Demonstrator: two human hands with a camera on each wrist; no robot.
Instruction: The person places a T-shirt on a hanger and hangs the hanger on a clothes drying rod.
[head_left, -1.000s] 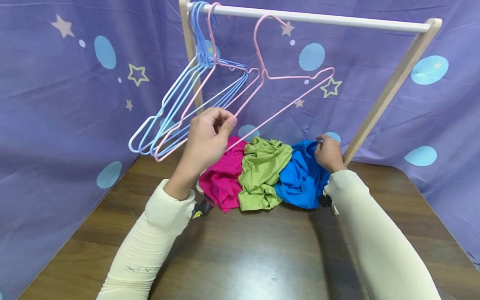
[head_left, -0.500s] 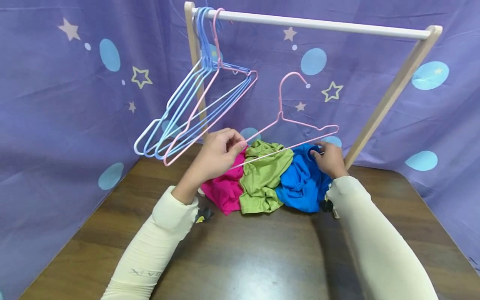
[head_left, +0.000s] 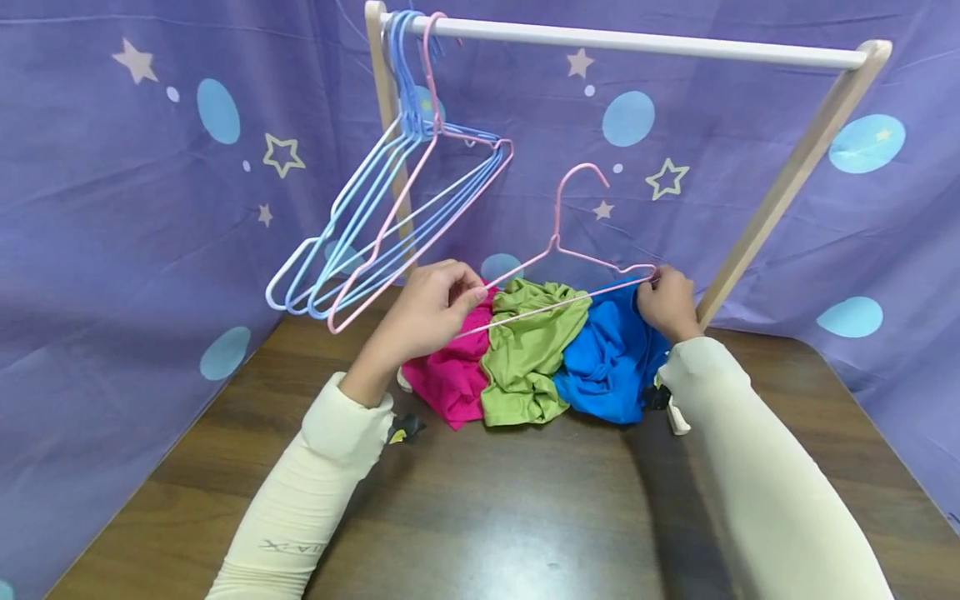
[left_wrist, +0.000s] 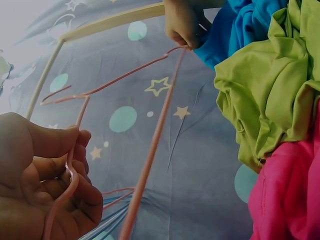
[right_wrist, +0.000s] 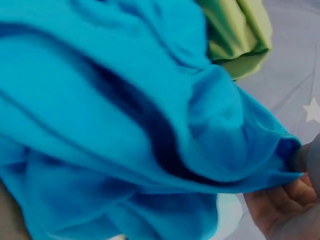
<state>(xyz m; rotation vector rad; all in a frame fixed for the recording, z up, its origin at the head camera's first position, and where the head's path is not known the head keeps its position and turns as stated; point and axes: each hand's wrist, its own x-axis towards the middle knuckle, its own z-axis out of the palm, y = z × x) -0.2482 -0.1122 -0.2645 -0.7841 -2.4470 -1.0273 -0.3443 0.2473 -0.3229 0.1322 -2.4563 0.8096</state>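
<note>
My left hand (head_left: 438, 304) pinches the left arm of a pink wire hanger (head_left: 557, 221), held hook up above a row of crumpled cloths. In the left wrist view, thumb and fingers close on the hanger's wire (left_wrist: 71, 172). At the hanger's far right end, my right hand (head_left: 667, 304) pinches an edge of a blue cloth garment (head_left: 607, 362), seen closely in the right wrist view with an open fold (right_wrist: 165, 145). The hanger's tip meets the right fingers; whether it is inside the cloth cannot be told. Green (head_left: 525, 342) and magenta (head_left: 453, 379) cloths lie alongside.
A rack with a white rail (head_left: 622, 40) and wooden posts (head_left: 787, 179) stands behind. Several blue and white hangers (head_left: 360, 217) and one pink hanger (head_left: 431, 67) hang at its left end. A patterned purple curtain (head_left: 247, 208) surrounds the wooden table (head_left: 495, 517).
The left hand has lowered the pink hanger from near the rail towards the cloths. Its right end has come to the right hand, which has lifted slightly with the blue cloth.
</note>
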